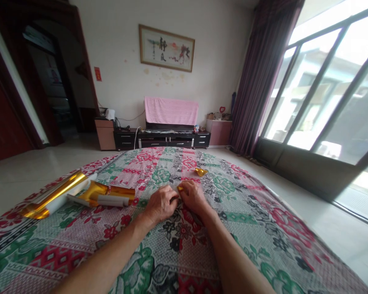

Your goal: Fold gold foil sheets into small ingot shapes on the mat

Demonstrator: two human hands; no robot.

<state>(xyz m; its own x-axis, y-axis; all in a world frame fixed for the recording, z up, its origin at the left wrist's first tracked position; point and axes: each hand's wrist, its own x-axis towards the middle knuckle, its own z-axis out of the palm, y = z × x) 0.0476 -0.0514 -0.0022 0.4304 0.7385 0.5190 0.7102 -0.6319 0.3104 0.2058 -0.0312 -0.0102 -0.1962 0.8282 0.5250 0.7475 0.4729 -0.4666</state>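
Both my hands meet over the middle of the patterned cloth, with fingers curled and closed. A small piece of gold foil paper [180, 188] shows at the fingertips of my right hand [194, 199], which pinches it. My left hand [163, 204] grips the same piece from the other side; most of the paper is hidden by the fingers. Just beyond the hands sits a small folded gold paper shape [200, 172]. On the left lie curled sheets of gold foil paper [59, 190] with white backs, and beside them another gold roll [118, 195].
A floral cloth [141, 265] in red, green and grey covers the rounded surface under my arms. Farther off, a low black cabinet [167, 141] stands by the wall, with a pink cloth [171, 110] above it. Windows and a purple curtain [254, 81] are on the right.
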